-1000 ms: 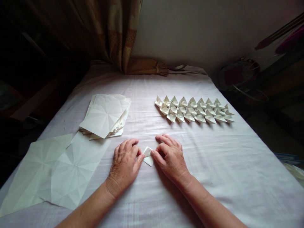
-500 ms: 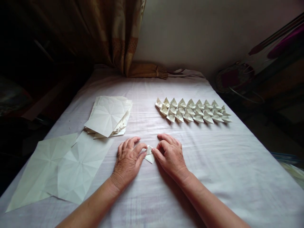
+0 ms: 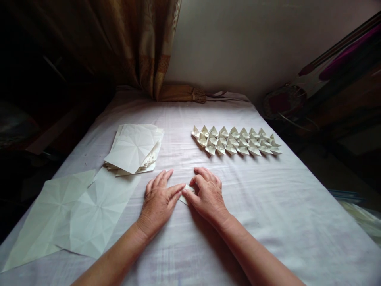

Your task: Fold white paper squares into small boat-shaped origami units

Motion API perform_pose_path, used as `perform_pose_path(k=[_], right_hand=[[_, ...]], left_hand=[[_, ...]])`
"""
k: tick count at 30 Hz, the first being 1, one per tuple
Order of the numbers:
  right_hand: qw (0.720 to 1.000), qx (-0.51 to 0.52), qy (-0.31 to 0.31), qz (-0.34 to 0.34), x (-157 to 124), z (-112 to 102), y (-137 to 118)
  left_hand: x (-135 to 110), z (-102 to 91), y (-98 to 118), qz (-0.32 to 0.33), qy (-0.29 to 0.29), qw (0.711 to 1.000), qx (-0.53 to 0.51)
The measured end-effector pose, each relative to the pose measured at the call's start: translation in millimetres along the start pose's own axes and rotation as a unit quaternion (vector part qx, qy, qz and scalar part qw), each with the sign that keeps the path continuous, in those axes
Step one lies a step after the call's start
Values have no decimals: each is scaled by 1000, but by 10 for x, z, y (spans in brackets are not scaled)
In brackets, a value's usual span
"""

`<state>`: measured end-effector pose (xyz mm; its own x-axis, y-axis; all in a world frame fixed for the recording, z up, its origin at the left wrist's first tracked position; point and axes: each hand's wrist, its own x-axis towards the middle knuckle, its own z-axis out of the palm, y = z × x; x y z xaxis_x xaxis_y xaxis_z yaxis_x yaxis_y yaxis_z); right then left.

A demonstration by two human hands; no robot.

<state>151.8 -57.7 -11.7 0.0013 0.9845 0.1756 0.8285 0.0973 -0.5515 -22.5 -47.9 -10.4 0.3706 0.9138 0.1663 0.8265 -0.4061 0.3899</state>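
A small folded white paper piece [image 3: 186,192] lies on the white cloth [image 3: 268,198] between my hands, mostly covered by fingers. My left hand [image 3: 159,202] rests flat with fingers stretched out, its fingertips pressing on the piece's left side. Curled over the piece's right side, my right hand [image 3: 208,194] pinches it with thumb and fingers.
Several finished folded paper pieces [image 3: 235,142] lie in rows at the back right. A stack of creased square sheets [image 3: 133,149] sits at the back left, with two large creased sheets [image 3: 74,210] spread flat at the near left. A curtain [image 3: 143,43] hangs behind.
My hands closed over the small piece, so less of it shows. My left fingers flattened out onto it. The view shifted slightly.
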Motion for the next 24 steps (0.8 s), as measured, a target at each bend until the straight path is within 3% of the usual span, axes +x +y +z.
perform_pose_path(k=[11, 16, 19, 22, 24], right_hand=[[998, 40, -16, -43, 29, -127, 287], [990, 105, 42, -87, -2, -123, 400], [987, 116, 64, -85, -6, -109, 410], [987, 113, 69, -90, -7, -103, 393], [986, 114, 71, -96, -10, -106, 386]], left_hand=[[-6, -33, -3, 20, -2, 1000, 24], [143, -177, 46, 50, -28, 997, 46], [374, -349, 145, 113, -114, 984, 80], [621, -482, 273, 130, -229, 958, 112], [741, -513, 347, 126, -251, 953, 114]])
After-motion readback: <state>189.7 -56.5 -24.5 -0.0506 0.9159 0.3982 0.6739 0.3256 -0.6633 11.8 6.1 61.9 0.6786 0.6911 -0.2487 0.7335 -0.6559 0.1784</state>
